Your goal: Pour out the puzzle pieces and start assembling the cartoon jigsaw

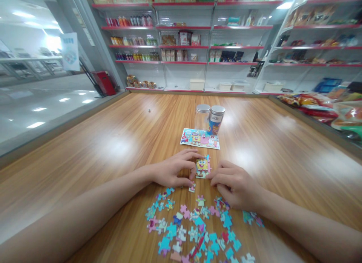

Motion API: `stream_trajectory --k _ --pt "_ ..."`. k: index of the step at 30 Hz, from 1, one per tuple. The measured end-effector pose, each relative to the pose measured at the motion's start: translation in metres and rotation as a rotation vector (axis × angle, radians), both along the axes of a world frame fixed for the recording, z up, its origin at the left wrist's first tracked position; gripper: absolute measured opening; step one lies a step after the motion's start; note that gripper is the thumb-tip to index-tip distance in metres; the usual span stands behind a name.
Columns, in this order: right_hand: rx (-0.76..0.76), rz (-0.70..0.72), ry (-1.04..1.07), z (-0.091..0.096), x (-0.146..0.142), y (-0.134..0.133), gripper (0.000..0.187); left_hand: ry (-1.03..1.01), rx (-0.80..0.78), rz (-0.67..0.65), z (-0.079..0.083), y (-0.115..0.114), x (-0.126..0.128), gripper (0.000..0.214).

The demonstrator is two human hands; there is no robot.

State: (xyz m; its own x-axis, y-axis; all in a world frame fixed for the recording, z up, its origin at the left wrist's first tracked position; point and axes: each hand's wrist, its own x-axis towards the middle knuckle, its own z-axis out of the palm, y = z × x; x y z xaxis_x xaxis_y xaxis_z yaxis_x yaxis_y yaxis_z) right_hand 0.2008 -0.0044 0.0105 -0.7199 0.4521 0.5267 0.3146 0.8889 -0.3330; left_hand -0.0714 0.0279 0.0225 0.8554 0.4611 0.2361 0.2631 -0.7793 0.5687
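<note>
A small joined section of jigsaw puzzle (201, 165), with a yellow cartoon face, lies flat on the wooden table. My left hand (177, 168) arches along its left side with the fingers apart; a fingertip reaches its top edge. Close under the left thumb is a loose puzzle piece (192, 187); whether the thumb touches it is hard to tell. From the right, my right hand (237, 183) rests with loosely bent fingers, a fingertip at the section's lower right corner. Nothing shows in its grasp. Many loose pieces (195, 233) spread out nearer to me, some beside the right wrist.
Beyond the joined section lies a printed picture sheet (200, 139). Behind it stand a clear jar (202, 117) and a labelled jar (216, 119), both with silver lids. Packaged goods (311, 108) border the table at right. Stocked shelves (183, 46) line the back wall.
</note>
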Motion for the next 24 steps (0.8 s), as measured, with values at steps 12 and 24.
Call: stream_trajectory --k 12,24 --pt "0.046 0.09 0.085 0.004 0.002 -0.002 0.024 0.031 0.035 -0.009 0.0 0.001 -0.001 0.019" --pt "-0.126 0.338 0.026 0.004 -0.004 -0.006 0.036 0.015 0.04 -0.021 0.001 0.001 0.0 0.02"
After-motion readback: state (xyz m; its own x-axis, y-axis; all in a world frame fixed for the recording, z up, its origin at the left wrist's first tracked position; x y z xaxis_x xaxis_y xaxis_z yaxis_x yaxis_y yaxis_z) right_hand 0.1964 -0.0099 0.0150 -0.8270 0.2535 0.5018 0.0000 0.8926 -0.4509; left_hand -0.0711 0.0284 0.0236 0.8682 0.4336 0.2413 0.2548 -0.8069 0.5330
